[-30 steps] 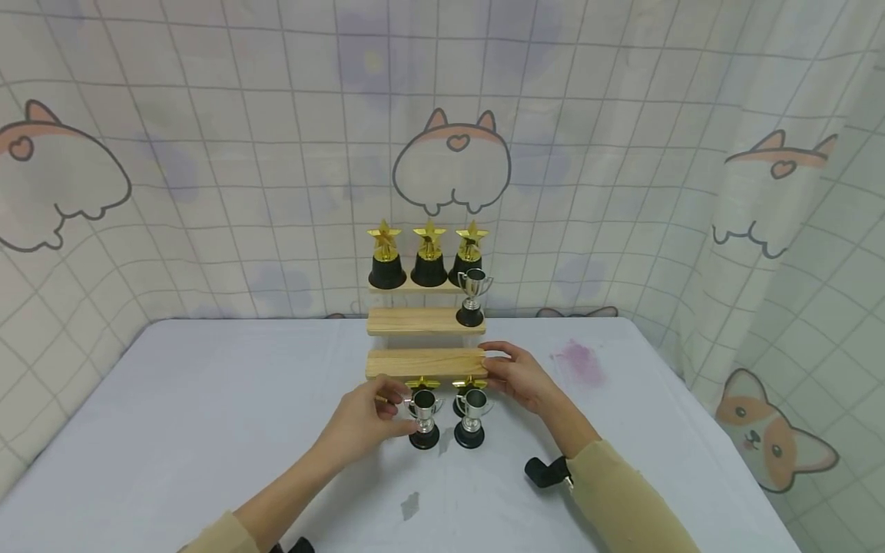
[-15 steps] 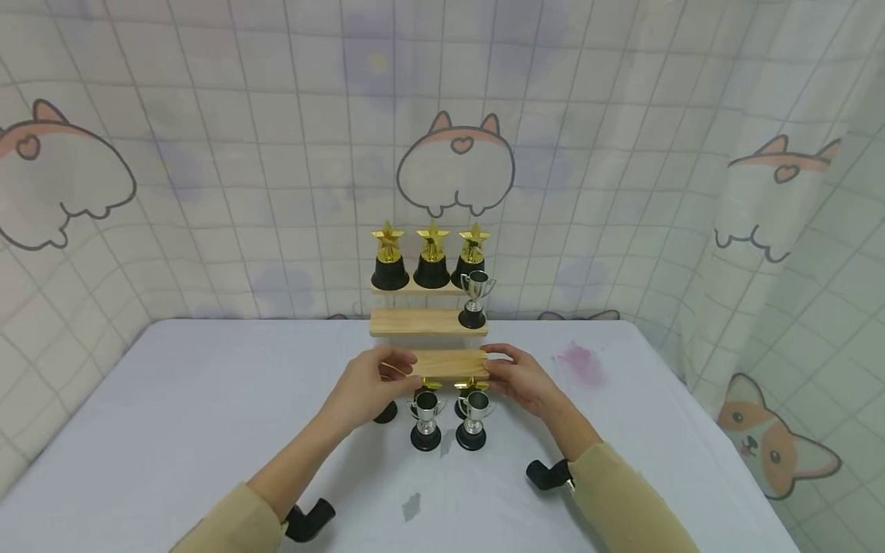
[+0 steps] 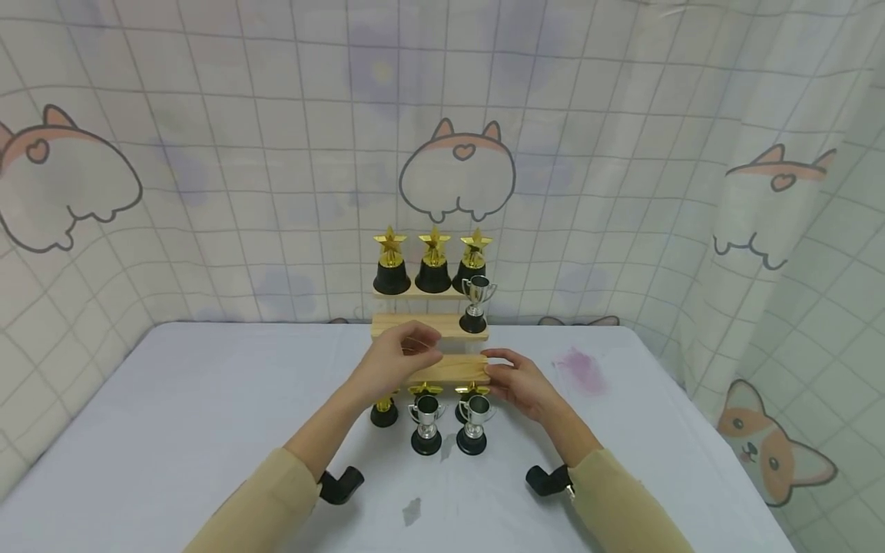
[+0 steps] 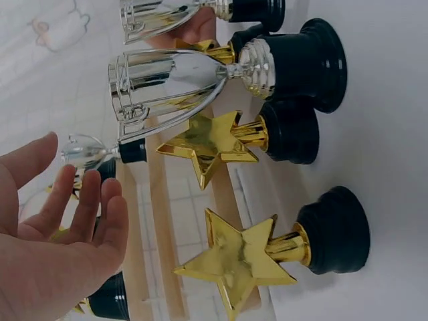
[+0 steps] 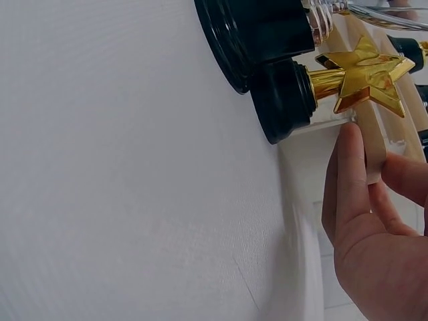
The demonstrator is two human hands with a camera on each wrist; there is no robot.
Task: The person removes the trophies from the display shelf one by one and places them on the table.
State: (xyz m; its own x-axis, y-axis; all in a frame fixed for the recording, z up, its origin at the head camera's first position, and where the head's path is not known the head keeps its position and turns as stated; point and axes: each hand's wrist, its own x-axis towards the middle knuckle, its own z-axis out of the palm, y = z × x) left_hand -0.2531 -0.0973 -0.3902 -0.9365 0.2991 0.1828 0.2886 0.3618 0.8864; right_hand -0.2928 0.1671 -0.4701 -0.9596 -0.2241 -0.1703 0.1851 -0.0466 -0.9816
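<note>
Pinching the right end of the lowest board of the wooden shelf (image 3: 452, 370), the right hand (image 3: 522, 388) had its grip closed on the wood; the right wrist view showed digits on both sides of the board's end. Before the shelf's left half was the left hand (image 3: 394, 361), its grip loosely spread with nothing between thumb and fingers; whether it touched the shelf could not be told.

From the head, that hand hid part of the shelf's two lower boards and much of the left front star trophy (image 3: 383, 415), whose gold star the left wrist view showed face-on. Also in front of the shelf, the middle front star trophy (image 3: 425, 389) and the right front star trophy (image 3: 473, 389) were largely covered by the middle silver cup (image 3: 426, 418) and the right silver cup (image 3: 474, 418). The right wrist view brought out the right trophy's star but cut off the cup beside it.

Three gold star trophies (image 3: 433, 269) lined the shelf's top board, the right one's base partly behind the upper silver cup (image 3: 475, 303) on the middle board's right end. Counted together: six star trophies, three cups, three boards. Both sleeves (image 3: 266, 499) ran out of the head view, and the white tabletop (image 3: 207, 407) spread around the shelf.
</note>
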